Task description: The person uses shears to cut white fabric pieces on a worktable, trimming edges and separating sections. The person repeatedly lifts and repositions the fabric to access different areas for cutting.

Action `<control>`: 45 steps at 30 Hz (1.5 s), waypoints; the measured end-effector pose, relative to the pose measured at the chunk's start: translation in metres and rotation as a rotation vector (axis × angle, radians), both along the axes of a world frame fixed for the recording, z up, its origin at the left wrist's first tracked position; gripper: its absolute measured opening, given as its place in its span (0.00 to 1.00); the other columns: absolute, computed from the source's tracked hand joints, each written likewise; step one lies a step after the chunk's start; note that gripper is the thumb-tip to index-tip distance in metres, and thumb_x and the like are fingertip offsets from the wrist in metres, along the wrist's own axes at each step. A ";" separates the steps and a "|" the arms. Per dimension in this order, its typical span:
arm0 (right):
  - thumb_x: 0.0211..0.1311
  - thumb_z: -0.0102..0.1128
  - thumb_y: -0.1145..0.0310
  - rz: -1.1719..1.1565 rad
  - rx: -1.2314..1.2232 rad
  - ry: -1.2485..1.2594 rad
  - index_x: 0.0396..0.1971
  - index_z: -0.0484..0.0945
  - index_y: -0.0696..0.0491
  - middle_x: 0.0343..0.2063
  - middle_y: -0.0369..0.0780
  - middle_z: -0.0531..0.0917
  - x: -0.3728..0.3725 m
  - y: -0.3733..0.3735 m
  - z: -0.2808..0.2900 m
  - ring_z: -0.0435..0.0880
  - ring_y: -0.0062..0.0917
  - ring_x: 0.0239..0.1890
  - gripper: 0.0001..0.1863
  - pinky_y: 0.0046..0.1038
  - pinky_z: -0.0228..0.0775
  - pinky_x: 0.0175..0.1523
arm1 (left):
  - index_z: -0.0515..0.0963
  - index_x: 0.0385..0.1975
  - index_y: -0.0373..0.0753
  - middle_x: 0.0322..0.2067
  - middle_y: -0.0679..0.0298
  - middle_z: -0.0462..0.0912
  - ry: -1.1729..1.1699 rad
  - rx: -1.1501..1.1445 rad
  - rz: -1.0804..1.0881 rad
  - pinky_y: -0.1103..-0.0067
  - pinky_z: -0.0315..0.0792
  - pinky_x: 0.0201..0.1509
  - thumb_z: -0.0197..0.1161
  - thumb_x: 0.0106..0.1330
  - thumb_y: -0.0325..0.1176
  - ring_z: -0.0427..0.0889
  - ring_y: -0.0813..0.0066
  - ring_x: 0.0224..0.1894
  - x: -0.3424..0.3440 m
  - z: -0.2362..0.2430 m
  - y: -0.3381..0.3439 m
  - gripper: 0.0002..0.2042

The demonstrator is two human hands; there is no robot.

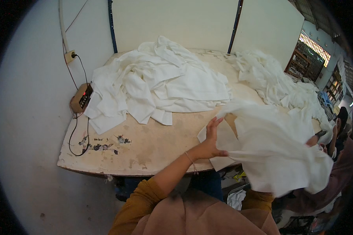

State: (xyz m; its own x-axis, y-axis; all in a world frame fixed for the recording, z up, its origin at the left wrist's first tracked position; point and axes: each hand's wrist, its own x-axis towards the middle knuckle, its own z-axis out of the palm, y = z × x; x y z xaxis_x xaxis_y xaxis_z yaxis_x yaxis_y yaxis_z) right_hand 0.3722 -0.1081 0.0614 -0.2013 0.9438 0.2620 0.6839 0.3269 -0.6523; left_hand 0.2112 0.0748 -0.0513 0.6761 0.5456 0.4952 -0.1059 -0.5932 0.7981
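Observation:
A loose white cloth point(278, 149) hangs spread out over the right part of the table and past its front edge, blurred by motion. My left hand point(211, 143) is at its left side, thumb and fingers closed around the cloth's edge. Flat white fabric panels point(223, 135) lie beside and under that hand. My right sleeve rises from the lower edge and goes behind the cloth, which hides most of my right hand. A blurred bit of skin point(313, 141) shows at the cloth's far right edge; whose hand it is I cannot tell.
A large heap of white cloths point(157, 82) covers the back of the worn table point(145, 156). More white fabric point(270, 78) is piled at the back right. A small box with a red light point(81, 98) hangs by the left wall, its cord looping onto the table. A person point(341, 164) is close on the right.

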 end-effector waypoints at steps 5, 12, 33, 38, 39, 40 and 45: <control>0.58 0.62 0.67 0.080 -0.312 -0.206 0.56 0.72 0.59 0.44 0.44 0.82 0.006 0.008 -0.017 0.81 0.30 0.45 0.26 0.32 0.72 0.54 | 0.68 0.63 0.44 0.67 0.44 0.54 0.447 0.302 0.249 0.47 0.36 0.73 0.68 0.59 0.47 0.46 0.44 0.72 -0.030 0.001 0.010 0.32; 0.62 0.58 0.66 0.096 -0.342 -0.657 0.56 0.73 0.59 0.46 0.46 0.83 0.046 0.067 0.049 0.82 0.33 0.46 0.23 0.34 0.71 0.56 | 0.72 0.57 0.34 0.54 0.55 0.77 0.408 -0.204 -0.460 0.72 0.63 0.65 0.56 0.66 0.29 0.73 0.62 0.59 -0.091 0.032 -0.001 0.19; 0.50 0.76 0.58 -0.261 -0.152 -0.508 0.64 0.64 0.55 0.45 0.49 0.82 0.002 0.202 0.094 0.81 0.35 0.45 0.43 0.33 0.72 0.51 | 0.65 0.59 0.24 0.55 0.51 0.77 -0.343 -1.054 0.191 0.70 0.75 0.62 0.53 0.72 0.34 0.81 0.63 0.54 -0.207 0.060 0.089 0.22; 0.52 0.70 0.73 0.005 -0.154 -0.432 0.50 0.78 0.56 0.45 0.47 0.79 0.024 0.090 0.002 0.80 0.39 0.46 0.23 0.34 0.73 0.52 | 0.60 0.63 0.26 0.57 0.49 0.75 0.147 -0.815 0.614 0.72 0.67 0.64 0.58 0.71 0.36 0.75 0.65 0.58 -0.227 0.010 0.009 0.27; 0.53 0.69 0.74 -0.011 -0.189 -0.316 0.51 0.77 0.56 0.45 0.47 0.80 0.019 0.071 -0.003 0.81 0.38 0.45 0.23 0.33 0.73 0.51 | 0.57 0.65 0.26 0.57 0.48 0.74 0.108 -0.741 0.583 0.73 0.68 0.63 0.59 0.70 0.35 0.75 0.67 0.58 -0.229 0.004 -0.007 0.29; 0.53 0.69 0.74 -0.016 -0.219 -0.194 0.52 0.77 0.55 0.46 0.47 0.81 0.013 0.055 -0.011 0.81 0.36 0.44 0.24 0.32 0.73 0.51 | 0.54 0.66 0.27 0.57 0.48 0.74 0.070 -0.664 0.566 0.73 0.68 0.62 0.61 0.69 0.33 0.74 0.69 0.57 -0.233 -0.001 -0.023 0.31; 0.59 0.65 0.72 -0.138 -0.282 0.006 0.54 0.75 0.53 0.44 0.45 0.83 -0.032 0.037 -0.071 0.83 0.37 0.42 0.22 0.33 0.74 0.48 | 0.48 0.69 0.32 0.52 0.48 0.78 -0.055 -0.505 0.577 0.75 0.70 0.59 0.65 0.65 0.25 0.76 0.72 0.54 -0.238 -0.009 -0.064 0.37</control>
